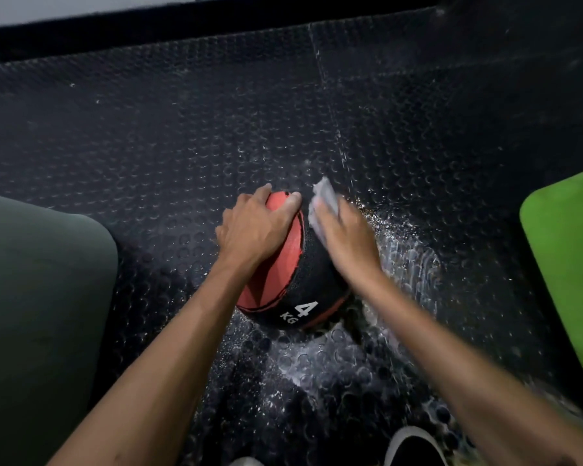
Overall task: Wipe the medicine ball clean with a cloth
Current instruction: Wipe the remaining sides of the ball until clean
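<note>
A red and black medicine ball marked "4 KG" sits on the black studded rubber floor. My left hand lies spread over the ball's upper left, fingers curved round the red panel. My right hand presses a pale grey cloth against the ball's upper right black panel; the hand is blurred by motion. The cloth sticks out beyond my fingertips, and the rest of it is hidden under the palm.
The floor around and in front of the ball glistens wet. A dark green mat lies at left, a bright green mat at right. A black and white shoe shows at the bottom edge. A dark wall base runs along the top.
</note>
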